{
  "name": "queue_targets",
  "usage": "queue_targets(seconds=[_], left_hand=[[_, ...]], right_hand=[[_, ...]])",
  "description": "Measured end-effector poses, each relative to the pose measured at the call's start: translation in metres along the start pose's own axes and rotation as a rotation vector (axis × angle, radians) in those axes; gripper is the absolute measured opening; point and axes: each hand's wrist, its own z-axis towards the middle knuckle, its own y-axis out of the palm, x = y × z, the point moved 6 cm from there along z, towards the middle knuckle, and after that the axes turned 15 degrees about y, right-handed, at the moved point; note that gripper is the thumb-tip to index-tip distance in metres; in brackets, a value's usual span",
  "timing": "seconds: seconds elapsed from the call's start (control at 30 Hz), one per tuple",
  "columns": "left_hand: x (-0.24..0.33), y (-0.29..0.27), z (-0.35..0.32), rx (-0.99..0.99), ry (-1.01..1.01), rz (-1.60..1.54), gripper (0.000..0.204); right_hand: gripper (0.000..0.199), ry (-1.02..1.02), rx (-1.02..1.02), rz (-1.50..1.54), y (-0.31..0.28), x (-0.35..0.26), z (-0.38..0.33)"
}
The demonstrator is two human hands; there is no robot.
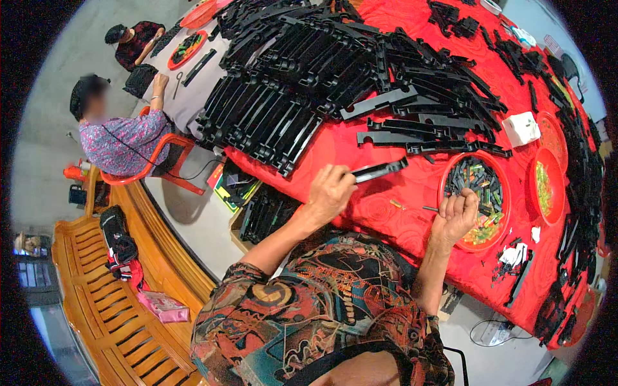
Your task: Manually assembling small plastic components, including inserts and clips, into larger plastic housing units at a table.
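Above the front edge of the red-covered table, my left hand [331,193] grips one end of a long black plastic bar [386,170], which points right and slightly away from me. My right hand [456,217] is closed in a pinch at the left side of a red bowl [441,186]. From its fingers a small dark strip [430,208] sticks out to the left. In the bowl lie many black strips [475,180], with green and yellow bits among them. A small yellowish piece [397,204] rests on the cloth between my hands.
Black bars [283,83] are piled in rows across the far table. At right stand a second red bowl [536,202] and a white tissue pack [521,128]. Two people [125,138] sit on the left, beyond a wooden bench [109,283]. More black parts [582,167] line the right edge.
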Motion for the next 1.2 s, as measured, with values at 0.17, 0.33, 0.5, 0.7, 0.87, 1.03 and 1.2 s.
queue_targets(seconds=[0.17, 0.33, 0.5, 0.7, 0.87, 1.03, 1.2], left_hand=[[-0.039, -0.066, -0.002, 0.182, -0.141, 0.356, 0.016], [-0.086, -0.093, -0.010, 0.148, -0.278, 0.629, 0.015], [-0.113, -0.086, -0.026, 0.062, -0.349, 0.742, 0.016], [-0.125, -0.086, -0.025, 0.040, -0.322, 0.799, 0.023], [-0.084, -0.061, 0.004, 0.148, -0.143, 0.587, 0.020], [-0.016, 0.017, 0.025, 0.018, 0.149, 0.038, 0.014], [0.035, 0.074, 0.028, -0.138, 0.272, -0.128, 0.014]], right_hand=[[0.018, 0.059, 0.063, -0.054, -0.007, 0.011, -0.006], [0.016, 0.086, 0.076, -0.076, -0.006, 0.016, -0.010], [0.017, 0.074, 0.102, -0.086, -0.016, 0.011, -0.012], [0.016, 0.073, 0.158, -0.043, -0.014, 0.006, -0.014], [0.013, 0.066, 0.117, -0.026, -0.018, 0.003, -0.013], [0.011, 0.214, 0.137, -0.413, -0.020, 0.013, -0.018], [0.014, -0.299, -0.197, -1.498, 0.009, 0.046, -0.033]])
